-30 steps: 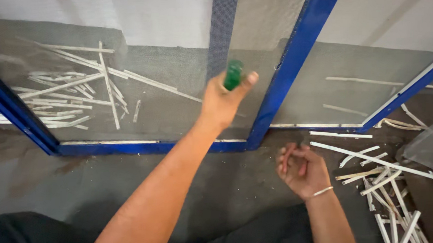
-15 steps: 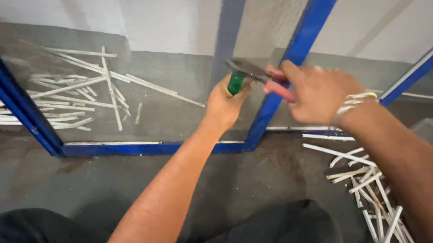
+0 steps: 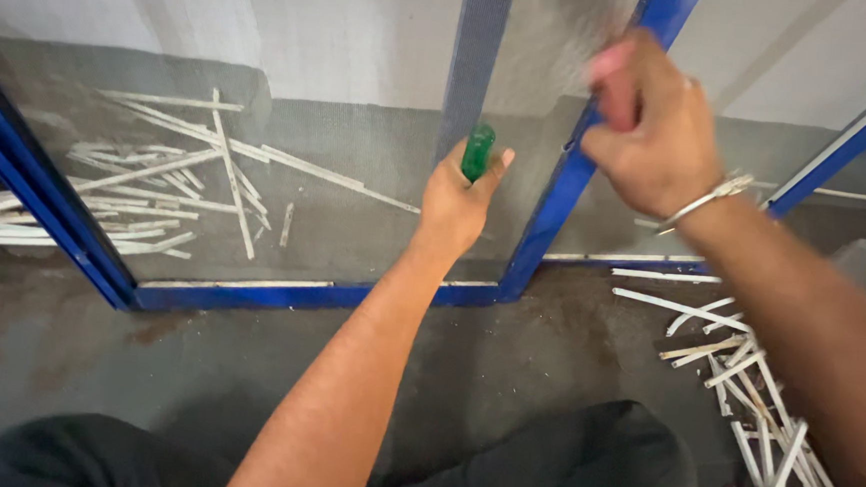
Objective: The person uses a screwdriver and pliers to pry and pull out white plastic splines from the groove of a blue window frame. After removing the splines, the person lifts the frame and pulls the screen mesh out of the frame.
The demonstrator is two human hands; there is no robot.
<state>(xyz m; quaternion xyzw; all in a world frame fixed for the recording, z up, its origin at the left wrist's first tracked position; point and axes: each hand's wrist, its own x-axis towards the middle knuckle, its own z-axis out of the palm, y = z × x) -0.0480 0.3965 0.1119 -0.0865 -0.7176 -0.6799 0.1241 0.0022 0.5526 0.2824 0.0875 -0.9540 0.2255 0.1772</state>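
White thin strip offcuts [image 3: 763, 414] litter the grey concrete floor [image 3: 195, 359] nearest the knees. Left hand [image 3: 455, 207] is fisted around a green plastic tool handle [image 3: 478, 151], pressed at the mesh beside the blue metal screen frame [image 3: 555, 206]. Right hand [image 3: 650, 136] (blurred) is clenched on something pinkish-red at the frame edge; best keep the green handle steady and square.

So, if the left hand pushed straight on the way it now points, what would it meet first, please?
Probably the grey mesh screen in the blue metal frame. The left hand, gripping a green-handled tool, points up and away at the mesh, seemingly just short of it, though depth is unclear.
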